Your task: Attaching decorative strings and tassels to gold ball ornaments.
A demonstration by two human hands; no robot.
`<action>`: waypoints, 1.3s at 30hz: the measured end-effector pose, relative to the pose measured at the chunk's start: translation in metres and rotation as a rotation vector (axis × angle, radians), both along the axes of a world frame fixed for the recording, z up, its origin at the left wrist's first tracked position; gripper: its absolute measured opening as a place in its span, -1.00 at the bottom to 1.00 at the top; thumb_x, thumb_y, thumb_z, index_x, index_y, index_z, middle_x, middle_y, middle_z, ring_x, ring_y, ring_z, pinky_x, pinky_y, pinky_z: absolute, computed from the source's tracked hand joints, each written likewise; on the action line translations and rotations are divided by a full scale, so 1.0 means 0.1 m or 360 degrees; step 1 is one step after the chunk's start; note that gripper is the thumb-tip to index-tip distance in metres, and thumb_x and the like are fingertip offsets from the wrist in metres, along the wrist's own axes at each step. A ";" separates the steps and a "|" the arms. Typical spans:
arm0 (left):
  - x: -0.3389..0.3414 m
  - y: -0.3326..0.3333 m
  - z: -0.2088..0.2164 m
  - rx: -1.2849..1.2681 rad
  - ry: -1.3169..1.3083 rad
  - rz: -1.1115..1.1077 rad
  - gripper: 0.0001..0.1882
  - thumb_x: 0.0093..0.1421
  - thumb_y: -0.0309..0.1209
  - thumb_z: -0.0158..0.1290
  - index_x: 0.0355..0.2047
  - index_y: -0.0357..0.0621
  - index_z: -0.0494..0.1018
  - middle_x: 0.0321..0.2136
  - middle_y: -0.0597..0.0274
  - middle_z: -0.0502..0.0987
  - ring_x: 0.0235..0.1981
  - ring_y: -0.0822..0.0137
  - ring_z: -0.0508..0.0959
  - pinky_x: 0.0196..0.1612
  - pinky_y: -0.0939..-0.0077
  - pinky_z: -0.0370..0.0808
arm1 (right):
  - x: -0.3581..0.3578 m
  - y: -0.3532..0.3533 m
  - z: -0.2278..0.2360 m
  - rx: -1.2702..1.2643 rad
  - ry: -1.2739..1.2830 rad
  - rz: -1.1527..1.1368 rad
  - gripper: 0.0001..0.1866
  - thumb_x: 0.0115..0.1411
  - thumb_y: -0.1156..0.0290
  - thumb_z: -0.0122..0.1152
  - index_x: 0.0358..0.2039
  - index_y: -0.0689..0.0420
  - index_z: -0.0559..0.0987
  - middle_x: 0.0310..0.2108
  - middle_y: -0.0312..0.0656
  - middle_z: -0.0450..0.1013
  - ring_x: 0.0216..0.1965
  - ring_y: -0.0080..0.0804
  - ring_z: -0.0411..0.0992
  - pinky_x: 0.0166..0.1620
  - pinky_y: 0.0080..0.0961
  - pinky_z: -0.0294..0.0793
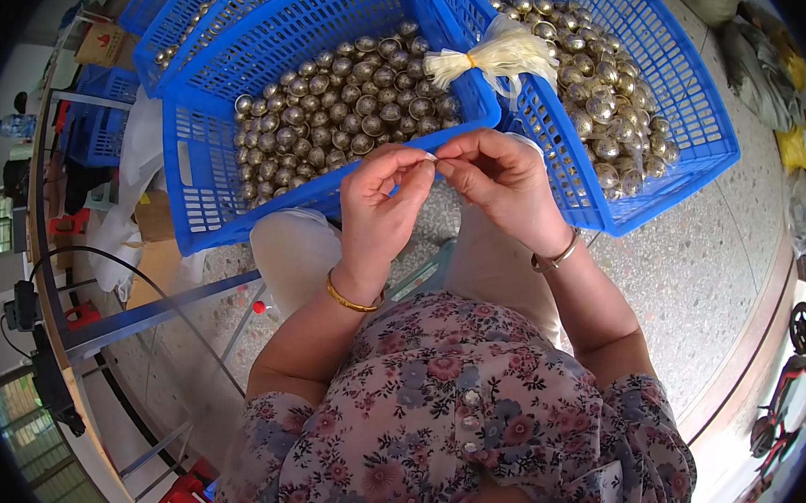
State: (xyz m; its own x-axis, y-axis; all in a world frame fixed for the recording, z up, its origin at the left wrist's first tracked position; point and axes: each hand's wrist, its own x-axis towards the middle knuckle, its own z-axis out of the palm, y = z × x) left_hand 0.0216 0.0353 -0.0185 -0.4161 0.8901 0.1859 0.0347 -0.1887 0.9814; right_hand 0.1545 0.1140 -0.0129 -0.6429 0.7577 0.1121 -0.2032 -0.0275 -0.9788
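Note:
My left hand (380,211) and my right hand (512,186) meet above the near rim of a blue plastic basket (187,173). Thumb and forefinger of each are pinched together, fingertips almost touching. A tiny pale thing shows between them, too small to name. Many round, silvery-brown metal balls (348,107) fill the basket beneath. To the right, a second blue basket (683,61) has shinier metal balls (611,88), some seemingly under clear film. A bundle of pale translucent strips (496,57), tied with a yellow band, lies across the rims between both baskets.
Further blue baskets (161,34) stand at the far left. A metal-framed table (165,314) with a black cable (131,261) runs along my left. Yellow bags (803,144) and grey cloth (756,75) lie on the speckled floor (692,262) at the far right.

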 end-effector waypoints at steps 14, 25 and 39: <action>0.02 -0.01 0.10 -0.0260 -0.0696 -0.0107 -0.87 0.15 -0.55 -0.04 -0.35 -0.34 0.48 -0.46 0.24 0.51 -0.42 0.50 0.46 -0.29 0.64 0.41 | 0.02 0.09 -0.04 0.2038 -0.0354 -0.0413 -0.67 -0.22 0.58 0.23 -0.33 0.17 0.54 -0.54 -0.28 0.34 -0.59 -0.42 0.34 -0.57 -0.51 0.33; -0.05 0.03 0.00 -0.0266 -0.0718 0.0030 -0.84 0.16 -0.44 0.03 -0.39 -0.32 0.48 -0.51 0.28 0.50 -0.45 0.52 0.45 -0.33 0.65 0.40 | -0.01 0.07 -0.04 0.2148 -0.0405 -0.0348 -0.67 -0.23 0.53 0.13 -0.33 0.18 0.54 -0.50 -0.29 0.35 -0.59 -0.44 0.33 -0.55 -0.52 0.36; -0.21 -0.01 0.03 0.0027 0.0899 0.0245 -0.98 0.08 -0.58 0.03 -0.45 -0.28 0.45 -0.52 0.19 0.43 -0.51 0.36 0.43 -0.43 0.57 0.34 | 0.16 0.00 0.00 0.0692 -0.0149 0.0019 -0.62 0.07 0.46 0.11 -0.05 0.19 0.42 -0.02 -0.09 0.27 -0.10 -0.31 0.35 -0.20 -0.49 0.45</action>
State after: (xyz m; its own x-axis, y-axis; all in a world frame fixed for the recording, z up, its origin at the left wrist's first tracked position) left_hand 0.0005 0.0344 -0.0151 -0.3725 0.8224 0.4301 0.5797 -0.1557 0.7998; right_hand 0.1703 0.1143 -0.0130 -0.6737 0.6456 0.3597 -0.1154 0.3889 -0.9140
